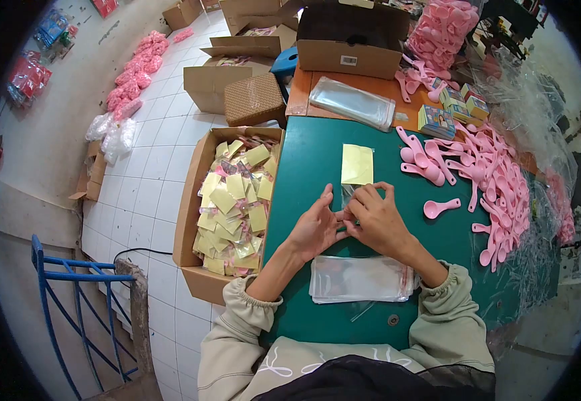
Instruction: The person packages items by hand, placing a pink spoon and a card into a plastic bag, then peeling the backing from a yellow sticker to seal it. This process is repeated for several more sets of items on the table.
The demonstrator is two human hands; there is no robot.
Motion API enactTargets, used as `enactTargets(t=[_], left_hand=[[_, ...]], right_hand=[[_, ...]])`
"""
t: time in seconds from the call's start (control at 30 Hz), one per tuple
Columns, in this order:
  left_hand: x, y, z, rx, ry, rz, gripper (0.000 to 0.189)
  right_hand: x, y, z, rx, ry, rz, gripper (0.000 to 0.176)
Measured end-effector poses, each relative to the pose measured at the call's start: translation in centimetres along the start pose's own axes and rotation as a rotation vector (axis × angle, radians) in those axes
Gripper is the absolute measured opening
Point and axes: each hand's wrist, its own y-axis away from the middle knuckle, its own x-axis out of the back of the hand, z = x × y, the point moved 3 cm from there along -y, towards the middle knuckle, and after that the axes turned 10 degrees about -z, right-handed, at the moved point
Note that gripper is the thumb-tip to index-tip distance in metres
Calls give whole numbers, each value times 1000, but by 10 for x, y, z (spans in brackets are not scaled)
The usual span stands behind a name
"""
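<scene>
My left hand [314, 226] is over the green table [304, 157], its palm turned inward and its fingers apart. Close beside it, my right hand [376, 217] has its fingers pinched on a clear plastic bag [348, 194], which is mostly hidden by the fingers. A pale yellow card [358, 165] lies at the upper part of that bag, beyond my fingertips. Between my forearms lies a stack of clear bags [357, 279]. One pink spoon [441, 208] rests to the right of my right hand.
Many pink spoons [501, 177] are heaped at the right. Left of the table, a cardboard box [190, 230] holds many yellow-carded packets. More clear bags [352, 101], small card stacks [436, 121] and an open box [354, 40] are at the back. A blue metal rail [76, 275] stands left.
</scene>
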Motion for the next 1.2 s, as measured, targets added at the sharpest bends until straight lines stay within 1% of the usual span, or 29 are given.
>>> enactTargets(t=[0.1, 0.17, 0.2, 0.27, 0.4, 0.5, 0.53, 0.63, 0.73, 0.8, 0.93, 1.07, 1.13, 1.2], left_hand=[[13, -2, -1, 53, -262, 184, 55], [15, -5, -1, -22, -495, 194, 59], [15, -7, 1, -64, -612, 198, 61], [12, -7, -1, -80, -612, 214, 63], [6, -7, -3, -67, -669, 217, 63], [9, -8, 1, -98, -549, 239, 61], [13, -8, 2, -38, -649, 196, 60], [10, -6, 1, -7, -569, 142, 60], [3, -4, 5, 72, -606, 134, 61], [5, -4, 3, 57, -620, 122, 63], [14, 1, 1, 60, -632, 102, 66], [15, 0, 4, 62, -668, 104, 70], [19, -1, 3, 51, -689, 86, 72], [17, 0, 4, 46, -719, 91, 74]], right_hand=[[1, -1, -3, 45, 24, -37, 17], [2, -1, -7, 90, 92, -74, 16], [2, -1, -7, 115, 34, -94, 17], [0, 1, -2, 163, -86, -134, 21], [14, 11, 16, 128, -369, -209, 19], [32, 21, 26, 94, -554, -255, 18], [41, 24, 33, 62, -640, -243, 15], [60, 37, 53, -103, -744, -130, 14], [51, 34, 38, -42, -549, -147, 15], [35, 29, 22, -12, -434, -167, 17], [13, 16, 5, 5, -235, -134, 21], [5, 12, -3, 41, -122, -136, 21], [2, 11, -7, 46, -102, -129, 22], [2, 11, -8, 27, -147, -142, 21]])
